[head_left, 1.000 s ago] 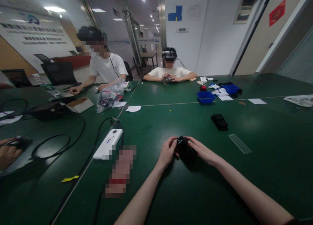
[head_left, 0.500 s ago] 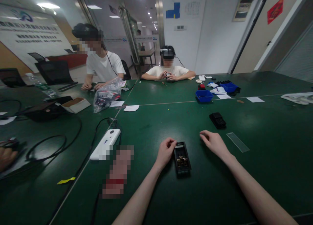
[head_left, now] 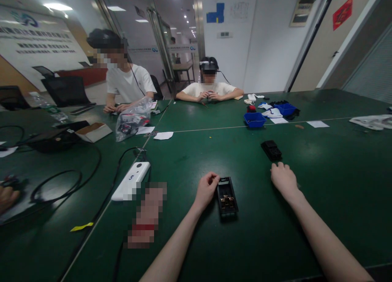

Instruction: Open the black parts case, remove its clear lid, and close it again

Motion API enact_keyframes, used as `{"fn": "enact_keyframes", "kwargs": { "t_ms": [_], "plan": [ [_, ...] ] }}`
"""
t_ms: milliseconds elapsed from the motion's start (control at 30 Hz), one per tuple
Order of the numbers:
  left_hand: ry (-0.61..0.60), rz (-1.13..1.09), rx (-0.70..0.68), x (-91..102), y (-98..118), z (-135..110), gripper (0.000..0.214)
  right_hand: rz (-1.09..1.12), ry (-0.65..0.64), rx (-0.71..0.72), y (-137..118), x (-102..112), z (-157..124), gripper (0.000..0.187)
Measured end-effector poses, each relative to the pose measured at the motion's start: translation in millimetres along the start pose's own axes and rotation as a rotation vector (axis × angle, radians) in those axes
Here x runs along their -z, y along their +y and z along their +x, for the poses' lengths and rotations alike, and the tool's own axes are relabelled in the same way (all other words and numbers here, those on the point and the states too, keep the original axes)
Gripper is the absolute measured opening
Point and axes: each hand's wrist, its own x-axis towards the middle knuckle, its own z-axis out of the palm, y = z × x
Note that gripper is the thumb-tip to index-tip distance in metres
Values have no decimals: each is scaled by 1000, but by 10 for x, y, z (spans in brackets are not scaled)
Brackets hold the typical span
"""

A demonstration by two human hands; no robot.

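A black open-topped plastic case (head_left: 227, 188) with brass-coloured metal parts (head_left: 227, 200) in it lies in front of me. My left hand (head_left: 208, 188) pinches the upper left edge of this case between thumb and fingers. Further right, my right hand (head_left: 284, 178) is palm down near the tabletop with its fingers curled. Under it is a clear plastic strip, almost wholly hidden by the hand, with just a faint bit showing beside the wrist. Just beyond the right fingers sits a second black plastic piece (head_left: 271, 150), apart from them.
A white power bank (head_left: 131, 180) marked 5 and black cables lie to the left. Farther back are a plastic bag (head_left: 133, 121), an open cardboard box (head_left: 93, 132) and a blue tray (head_left: 255, 119). Two people sit across the green table (head_left: 190, 159); another person's hand shows far left.
My right hand has moved right, over the clear strip, and its fingers have curled down; the strip is now nearly out of sight. My left hand stays at the case.
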Motion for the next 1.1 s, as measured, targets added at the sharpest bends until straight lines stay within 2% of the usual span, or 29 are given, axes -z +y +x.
{"fn": "enact_keyframes", "kwargs": {
  "t_ms": [133, 267, 367, 500, 567, 700, 800, 900, 1100],
  "plan": [
    [0, 17, 1, 2, 15, -4, 24, 44, 23, 195, -421, 171, -140, 34],
    [-5, 18, -1, 4, 38, -9, 25, 277, -66, 276, -744, 328, -192, 36],
    [-2, 34, -7, 4, 39, -6, 25, 404, -113, 286, -842, 382, -122, 30],
    [-2, 55, -7, -1, 24, -2, 26, 558, -146, 330, -824, 350, 6, 27],
    [0, 49, -6, -5, 16, -3, 26, 775, -168, 298, -783, 310, 41, 30],
    [0, 36, -7, -14, 11, -6, 26, 1529, -295, 139, -732, 272, 21, 22],
    [8, 44, -14, -16, 18, -7, 26, 1821, -448, 120, -777, 312, -64, 28],
    [13, 45, -28, -15, 24, -9, 25, 1920, -516, 166, -881, 372, -168, 34],
    [16, 42, -37, -15, -1, -16, 23, 1883, -457, 261, -1041, 384, -289, 30]
  ]
}}
